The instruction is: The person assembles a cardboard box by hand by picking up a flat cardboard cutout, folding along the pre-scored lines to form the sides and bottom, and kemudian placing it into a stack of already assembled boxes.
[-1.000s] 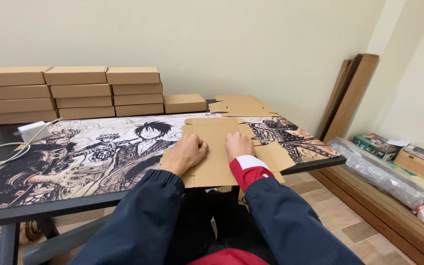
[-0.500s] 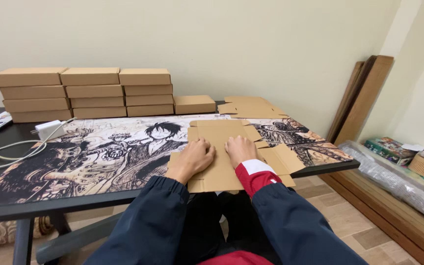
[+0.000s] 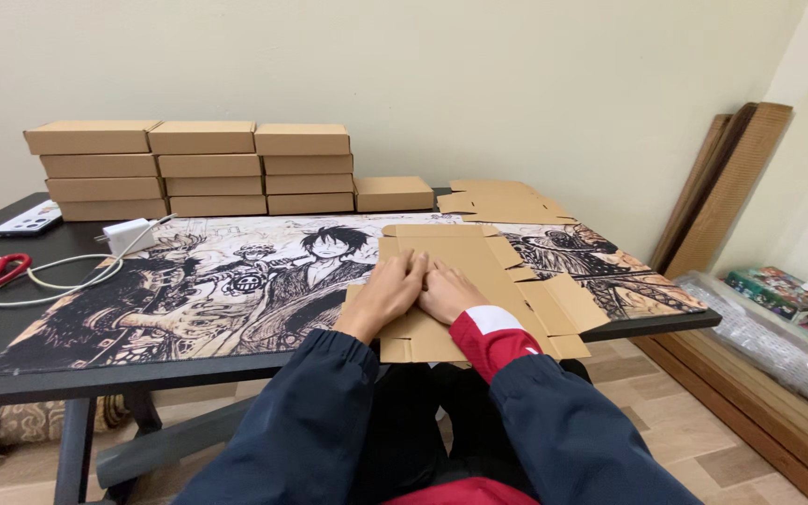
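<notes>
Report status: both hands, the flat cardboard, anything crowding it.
Left hand and right hand side by side, palms flat on the cardboard blank. Blank unfolded on the printed mat. Spare blanks behind, apart.

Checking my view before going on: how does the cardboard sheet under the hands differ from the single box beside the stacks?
The cardboard sheet lies flat and unfolded, flaps spread, with the left hand and right hand pressing on it; the single box is folded shut and untouched. The sheet sits at the near table edge, the box by the wall. Both are plain brown cardboard.

Left hand (image 3: 387,292): flat on the flat brown die-cut cardboard box blank (image 3: 479,281).
Right hand (image 3: 449,291): flat beside it, fingers touching.
Blank: lies on the counter (image 3: 11,346).
</notes>
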